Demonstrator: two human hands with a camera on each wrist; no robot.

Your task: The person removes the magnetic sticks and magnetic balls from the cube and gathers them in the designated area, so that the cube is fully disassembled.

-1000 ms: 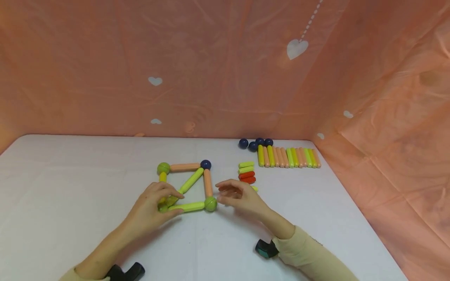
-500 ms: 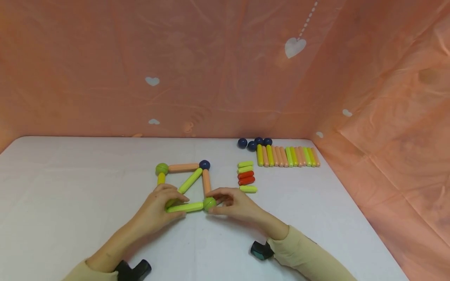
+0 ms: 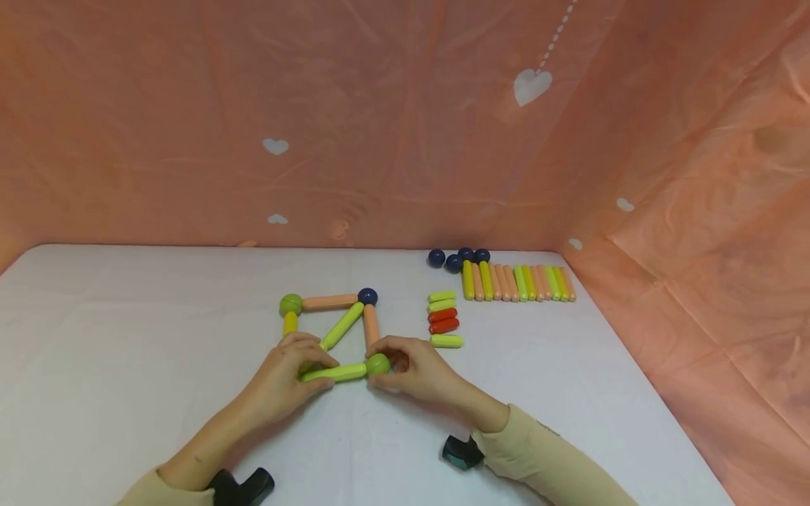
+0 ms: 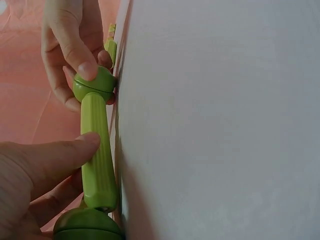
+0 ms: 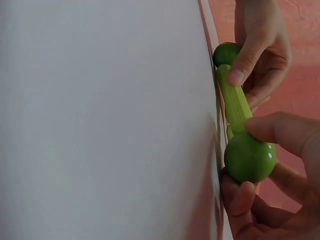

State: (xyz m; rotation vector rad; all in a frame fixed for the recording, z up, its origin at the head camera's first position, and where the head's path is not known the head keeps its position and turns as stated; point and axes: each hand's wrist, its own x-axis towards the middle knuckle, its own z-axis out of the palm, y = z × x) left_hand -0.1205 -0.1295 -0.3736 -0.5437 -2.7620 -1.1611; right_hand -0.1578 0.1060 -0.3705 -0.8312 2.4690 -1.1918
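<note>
A flat square of magnetic rods and balls lies on the white table. My left hand [image 3: 285, 372] pinches its front light green rod [image 4: 97, 150], thumb on the near side. Beside that hand is the front left green ball [image 4: 89, 226], hidden in the head view. My right hand [image 3: 418, 369] grips the front right green ball [image 5: 250, 157] between thumb and fingers. At the back are another green ball [image 3: 291, 304], a peach rod [image 3: 330, 302] and a dark blue ball [image 3: 368, 297]. A light green diagonal rod [image 3: 342, 326] runs toward my left hand.
Right of the square lie short light green rods [image 3: 446, 341] and short red rods [image 3: 444, 325]. Farther back are several dark blue balls [image 3: 436, 258] and a row of long yellow, peach and green rods [image 3: 519, 282]. An orange curtain [image 3: 405, 140] stands behind the table.
My right hand has moved left from beside the front right green ball and taken hold of it. My left hand has shifted slightly right along the front rod.
</note>
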